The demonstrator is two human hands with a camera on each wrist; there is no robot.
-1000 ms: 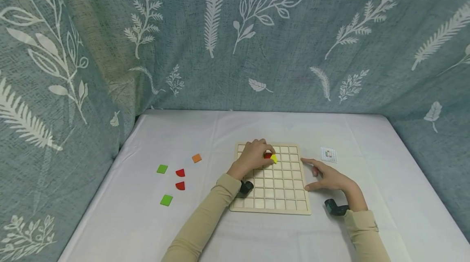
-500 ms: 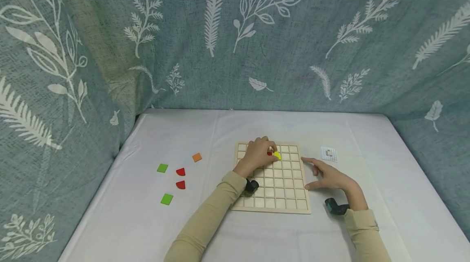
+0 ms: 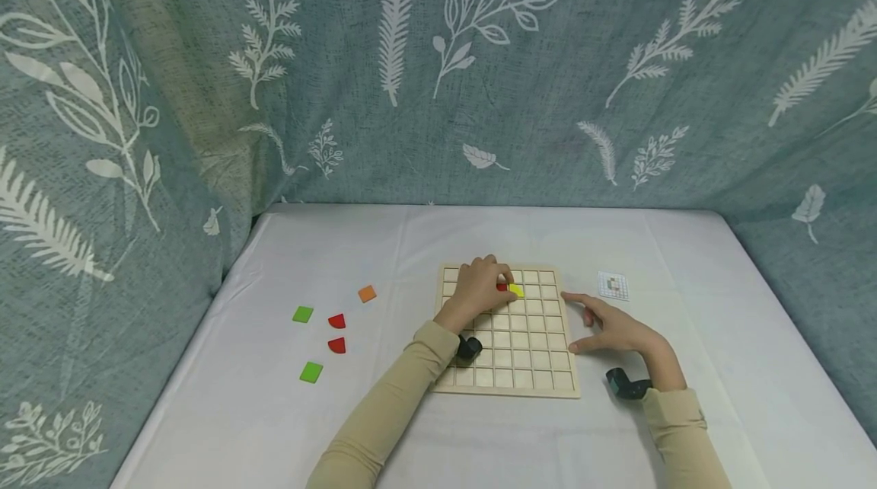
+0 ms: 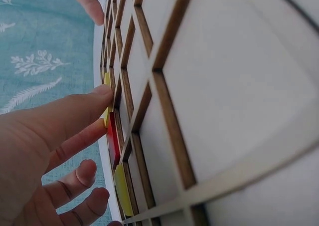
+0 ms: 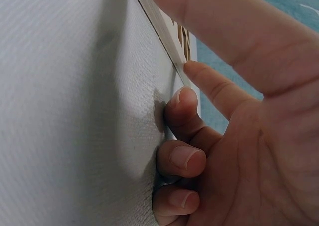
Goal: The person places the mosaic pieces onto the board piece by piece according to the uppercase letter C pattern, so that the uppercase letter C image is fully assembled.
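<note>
Over the upper part of the wooden grid board (image 3: 503,359), my left hand (image 3: 473,292) pinches a yellow tile (image 3: 517,291) between thumb and forefinger, at one of the cells. Just left of it a red tile (image 3: 502,287) sits in the grid, partly covered by the fingers. The left wrist view shows the held yellow tile (image 4: 107,80), the red tile (image 4: 113,138) beside it, and another yellow tile (image 4: 122,190) further along the row. My right hand (image 3: 615,330) touches the board's right edge with forefinger and thumb; its other fingers are bent in the right wrist view.
On the white cloth left of the board lie an orange square (image 3: 367,294), green tiles (image 3: 311,372) and red quarter-round tiles (image 3: 336,346). A small printed pattern card (image 3: 613,286) lies to the right of the board. A patterned curtain (image 3: 438,146) hangs behind the table.
My left hand has shifted slightly right and away from me with the yellow tile, then stayed nearly still. The tile now lies flatter in line with the grid. My right hand has not moved.
</note>
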